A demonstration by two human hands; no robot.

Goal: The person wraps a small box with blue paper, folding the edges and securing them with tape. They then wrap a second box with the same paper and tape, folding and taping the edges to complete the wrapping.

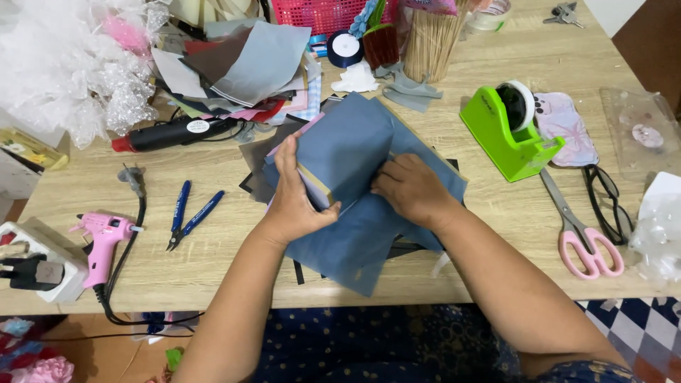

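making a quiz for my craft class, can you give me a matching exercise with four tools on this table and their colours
Things:
1. tape dispenser
2. scissors
3. glue gun at the left edge
4. wrapping paper under the hands

Colours:
a. blue-grey
b. pink body, black cord
c. bright green
d. pink handles, metal blades

Pairs: 1-c, 2-d, 3-b, 4-a

A green tape dispenser (pixel 507 135) stands on the wooden desk (pixel 496 64), pink-handled scissors (pixel 582 227) just beside it. Far left lie a pink glue gun (pixel 103 237), blue pliers (pixel 188 213) and a black heat gun (pixel 174 132); wooden skewers (pixel 433 39) stand behind.
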